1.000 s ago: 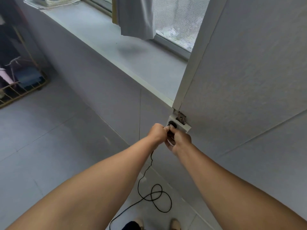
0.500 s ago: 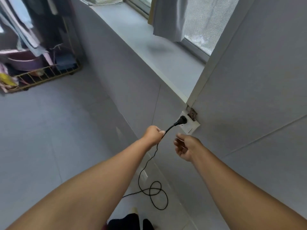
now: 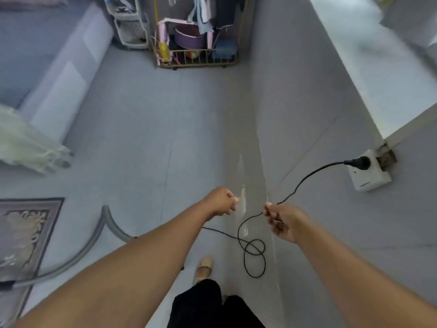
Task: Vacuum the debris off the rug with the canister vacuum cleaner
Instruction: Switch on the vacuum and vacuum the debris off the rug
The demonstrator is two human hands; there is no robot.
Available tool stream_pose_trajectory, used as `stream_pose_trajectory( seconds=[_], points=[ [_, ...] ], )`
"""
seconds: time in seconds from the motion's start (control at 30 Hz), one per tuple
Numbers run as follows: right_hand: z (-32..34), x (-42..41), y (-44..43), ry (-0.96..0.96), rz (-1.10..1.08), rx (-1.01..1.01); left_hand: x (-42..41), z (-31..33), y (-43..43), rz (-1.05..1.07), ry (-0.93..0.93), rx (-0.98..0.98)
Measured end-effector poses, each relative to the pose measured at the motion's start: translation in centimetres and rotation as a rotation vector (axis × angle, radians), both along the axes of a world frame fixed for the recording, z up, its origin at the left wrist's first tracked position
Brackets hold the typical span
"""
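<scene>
Head view, the only one supplied: your right hand point(image 3: 285, 222) has its fingers curled, and the thumb and forefinger appear to pinch the power cord point(image 3: 305, 179), though motion blur at the fingertips prevents a firm finding. Your left hand point(image 3: 221, 201) is closed in a loose fist just beside it and holds nothing that I can see. The cord rises from your right hand to the plug point(image 3: 358, 162), which is seated in the wall socket point(image 3: 369, 176) below the sill; the slack drops into loops on the floor near your shoe point(image 3: 204, 268), likely left loose so the machine can travel. The vacuum's grey hose point(image 3: 99, 235) curves across the tiles at lower left and reaches the rug point(image 3: 26, 228), whose patterned corner lies at the left edge; the canister itself is not in view. Judgement: power is connected, and no vacuuming has begun.
</scene>
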State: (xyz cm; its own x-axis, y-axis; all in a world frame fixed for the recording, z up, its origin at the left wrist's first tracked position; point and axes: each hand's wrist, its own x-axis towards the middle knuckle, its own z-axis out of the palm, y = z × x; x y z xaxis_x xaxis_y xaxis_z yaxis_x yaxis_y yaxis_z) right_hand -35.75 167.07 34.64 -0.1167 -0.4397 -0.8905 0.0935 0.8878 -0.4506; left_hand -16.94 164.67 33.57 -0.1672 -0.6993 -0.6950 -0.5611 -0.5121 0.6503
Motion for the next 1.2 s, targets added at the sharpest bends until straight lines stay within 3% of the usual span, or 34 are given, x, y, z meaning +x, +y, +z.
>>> stream_pose_trajectory(
  seconds=[0.13, 0.37, 0.67, 0.93, 1.2],
  points=[
    [-1.5, 6.7, 1.1, 0.017, 0.257, 0.013, 7.2, -0.6, 5.0, 0.149, -0.066, 0.034],
    [-2.1, 18.2, 3.8, 0.022, 0.504, -0.012, 18.6, -1.9, 13.4, 0.395, -0.144, 0.109],
    [-3.2, 35.1, 11.7, 0.082, 0.749, -0.045, 33.3, -3.0, 26.3, 0.714, -0.047, 0.125],
    [-4.0, 52.7, 20.1, 0.008, 0.896, -0.032, 49.2, -4.4, 37.4, 0.995, 0.001, 0.13],
    [-5.7, 64.7, 23.2, 0.01, 1.063, -0.055, 60.4, -5.7, 42.8, 1.241, 0.055, 0.114]
  ],
)
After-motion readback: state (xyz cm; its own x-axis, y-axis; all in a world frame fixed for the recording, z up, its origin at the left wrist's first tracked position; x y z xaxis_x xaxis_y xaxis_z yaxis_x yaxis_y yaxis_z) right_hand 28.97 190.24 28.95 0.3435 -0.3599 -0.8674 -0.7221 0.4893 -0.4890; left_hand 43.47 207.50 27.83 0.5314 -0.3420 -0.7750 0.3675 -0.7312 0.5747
